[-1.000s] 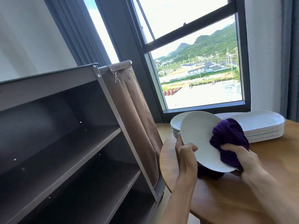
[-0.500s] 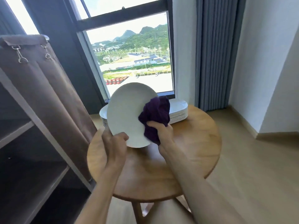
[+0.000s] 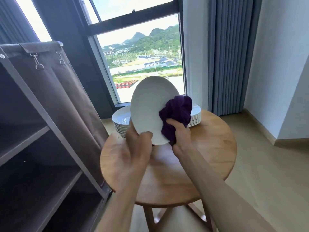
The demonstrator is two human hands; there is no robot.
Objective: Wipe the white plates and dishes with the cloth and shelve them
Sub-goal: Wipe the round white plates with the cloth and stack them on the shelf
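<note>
A big dark-framed window (image 3: 142,52) shows green hills and buildings. Long grey-blue curtains (image 3: 234,56) hang beside it, by a white wall (image 3: 284,64). The floor (image 3: 267,181) is pale wood.

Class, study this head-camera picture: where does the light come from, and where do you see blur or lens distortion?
Head view: daylight comes through the window behind the plate, so the shelf unit looks dark; the forearms near the bottom edge are soft and stretched; the wide lens bends the curtain and window frame.
</note>
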